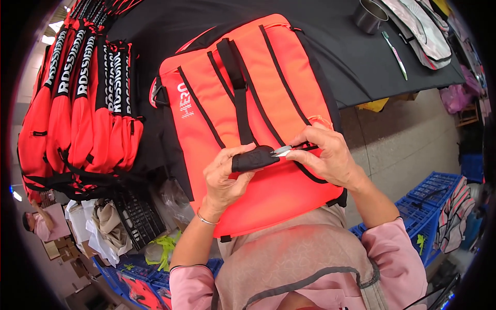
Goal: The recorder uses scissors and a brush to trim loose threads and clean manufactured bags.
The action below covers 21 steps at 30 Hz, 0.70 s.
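Observation:
A bright orange-red bag (268, 194) with black piping and black webbing straps lies in front of me, its lower end against my apron. My left hand (225, 178) pinches a black padded handle wrap (253, 159) on one of the straps. Small silver thread snips (282, 151) are gripped between the thumb and fingers of my right hand (328, 152). Their blades touch or nearly touch the right end of the wrap. My right palm hides the rest of the snips.
Several red-and-black bags (77, 119) are stacked at the left of the black-covered table (356, 77). A metal cup (370, 16), a toothbrush (396, 56) and a grey bag (423, 39) lie at the far right. Blue crates (426, 201) stand below on the right; another person (44, 225) is at lower left.

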### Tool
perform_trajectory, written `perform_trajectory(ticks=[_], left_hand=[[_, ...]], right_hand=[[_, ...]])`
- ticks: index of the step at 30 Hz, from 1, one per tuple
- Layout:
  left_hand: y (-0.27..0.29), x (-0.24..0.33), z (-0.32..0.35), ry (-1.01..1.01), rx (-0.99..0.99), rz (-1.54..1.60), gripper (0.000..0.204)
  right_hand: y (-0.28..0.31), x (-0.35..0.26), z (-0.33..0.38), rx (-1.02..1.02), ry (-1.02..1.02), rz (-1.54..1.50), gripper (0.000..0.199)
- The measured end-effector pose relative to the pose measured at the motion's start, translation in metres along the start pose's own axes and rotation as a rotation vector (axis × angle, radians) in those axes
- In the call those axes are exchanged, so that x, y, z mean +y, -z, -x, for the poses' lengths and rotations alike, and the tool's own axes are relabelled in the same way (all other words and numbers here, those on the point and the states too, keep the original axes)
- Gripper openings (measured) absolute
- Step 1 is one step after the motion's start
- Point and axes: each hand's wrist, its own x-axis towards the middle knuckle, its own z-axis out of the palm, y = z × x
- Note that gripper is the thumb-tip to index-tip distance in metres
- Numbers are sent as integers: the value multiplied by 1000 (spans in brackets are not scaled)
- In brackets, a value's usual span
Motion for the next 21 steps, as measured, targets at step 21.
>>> perform_trajectory(ticks=[21], left_hand=[[25,20,46,-81,-420,-423,29]], right_hand=[[6,13,10,106,-252,-156,37]])
